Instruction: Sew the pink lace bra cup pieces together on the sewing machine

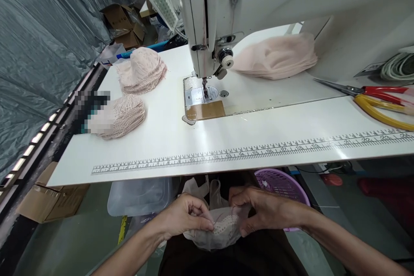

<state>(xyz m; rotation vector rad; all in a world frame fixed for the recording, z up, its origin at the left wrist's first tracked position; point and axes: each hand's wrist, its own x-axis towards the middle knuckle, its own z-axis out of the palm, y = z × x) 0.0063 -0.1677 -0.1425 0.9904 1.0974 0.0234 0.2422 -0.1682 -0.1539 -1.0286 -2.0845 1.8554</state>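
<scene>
Over my lap, below the table's front edge, a piece of sheer pale fabric with lace trim is stretched between my two hands. My left hand pinches its left side between thumb and fingers. On the other side my right hand grips the fabric's right edge, thumb underneath. Thin reddish thread lines show on the cloth. Straight ahead stands a white sewing machine, its presser foot over the metal needle plate, with no fabric under it.
Two stacks of pink lace pieces, a rear one and a front one, lie on the white table. Pink sheer pieces rest under the machine arm. Scissors lie at right. A purple basket and a clear bin stand below.
</scene>
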